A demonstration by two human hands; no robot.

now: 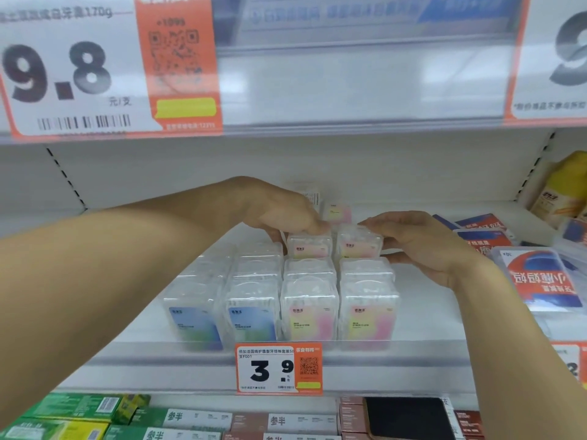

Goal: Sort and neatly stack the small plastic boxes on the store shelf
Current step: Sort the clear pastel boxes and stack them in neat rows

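Reference landmark: the 3.9 price tag [279, 368] on the front lip of the white shelf [143, 319]. Directly behind the tag stand four rows of clear plastic boxes: the blue-labelled boxes [222, 312] occupy the two rows behind and left of the tag, the pink-labelled boxes [338, 312] the two rows behind and right of it. Farther back from the tag, on top of the pink rows, sit two upper boxes side by side. My left hand [279, 211] lies palm-down over the left upper box [309, 246], fingers curled over its top rear edge and thumb at its left side, gripping it. My right hand [422, 246] clasps the right upper box [359, 244], fingers laid along its top and thumb under its right side. The two held boxes are just beside each other, labels facing the tag. One more pink-labelled box [336, 212] stands behind them, beyond my fingertips. Right of the tag lie red-and-blue packets [540, 281].
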